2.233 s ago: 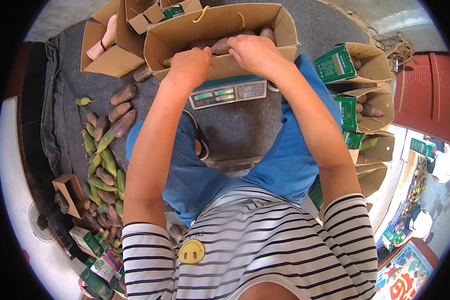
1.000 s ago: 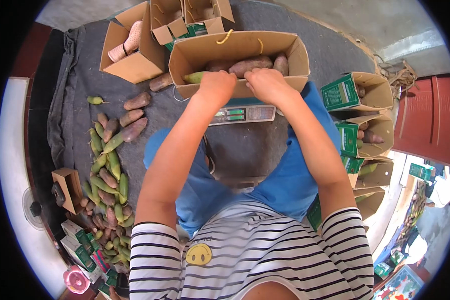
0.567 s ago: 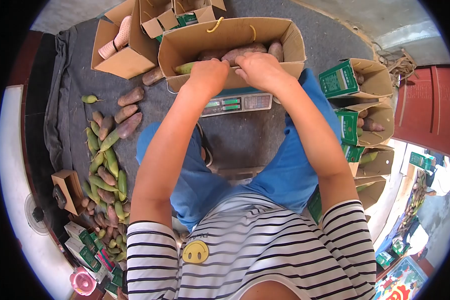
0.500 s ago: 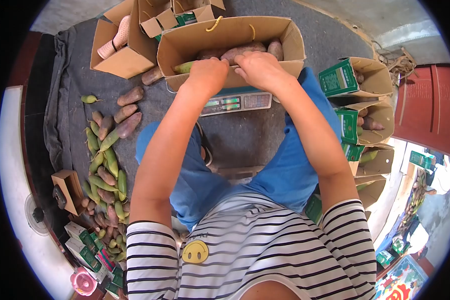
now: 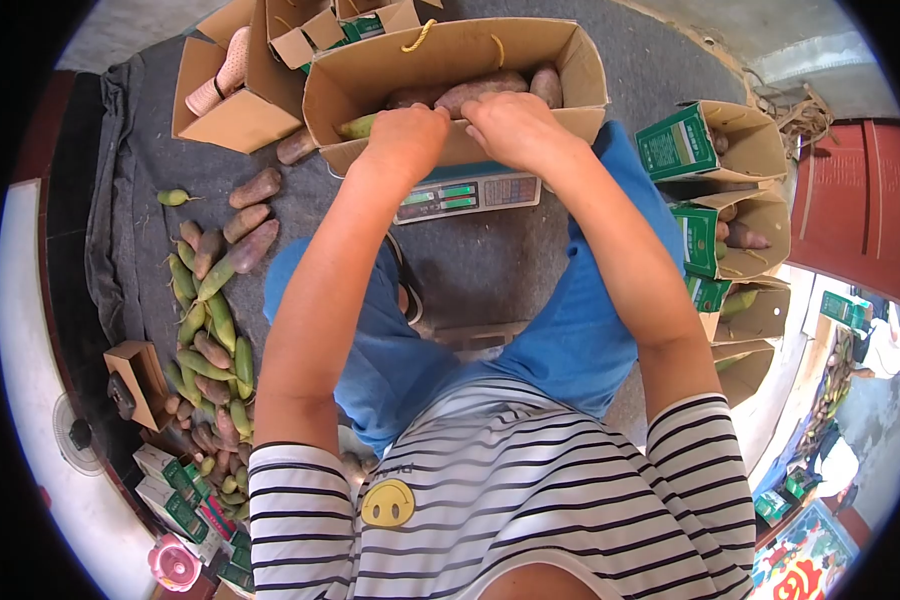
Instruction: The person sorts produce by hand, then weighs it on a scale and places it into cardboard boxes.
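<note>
An open cardboard carton with yellow rope handles sits on a digital scale. Inside lie reddish-brown roots and one green radish, partly behind the near wall. My left hand is closed over the near rim, left of its middle. My right hand grips the same rim to the right, a short gap from the left. The fingertips of both hands are partly hidden inside the carton.
On the left, a long pile of green radishes and reddish roots covers the floor. An open box holding a pinkish cylinder-like item stands behind it. Several green-and-brown cartons line the right side. A fan is at far left.
The carton and scale sit slightly higher and further left in view, and the floor items have shifted likewise. Both hands stay on the near rim, the left with its fingers slightly changed.
</note>
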`<control>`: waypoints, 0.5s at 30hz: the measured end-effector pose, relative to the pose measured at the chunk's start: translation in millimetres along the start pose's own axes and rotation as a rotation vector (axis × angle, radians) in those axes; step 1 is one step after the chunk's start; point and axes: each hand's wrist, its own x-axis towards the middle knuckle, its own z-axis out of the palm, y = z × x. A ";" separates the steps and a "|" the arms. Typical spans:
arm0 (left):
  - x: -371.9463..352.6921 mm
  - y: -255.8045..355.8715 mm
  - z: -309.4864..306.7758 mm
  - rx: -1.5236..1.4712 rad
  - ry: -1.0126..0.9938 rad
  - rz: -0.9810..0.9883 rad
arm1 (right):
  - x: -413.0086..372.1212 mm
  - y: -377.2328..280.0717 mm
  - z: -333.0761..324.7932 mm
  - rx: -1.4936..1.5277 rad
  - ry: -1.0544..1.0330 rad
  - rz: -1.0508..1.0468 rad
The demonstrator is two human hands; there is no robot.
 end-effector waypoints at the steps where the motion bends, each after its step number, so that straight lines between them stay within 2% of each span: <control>1: -0.3 0.5 -1.0 0.004 -0.009 -0.002 | 0.2 0.5 0.7 -0.007 -0.011 0.007; 15: 0.7 -1.9 0.7 -0.028 -0.022 -0.001 | 2.0 -3.2 -2.1 -0.016 -0.067 0.034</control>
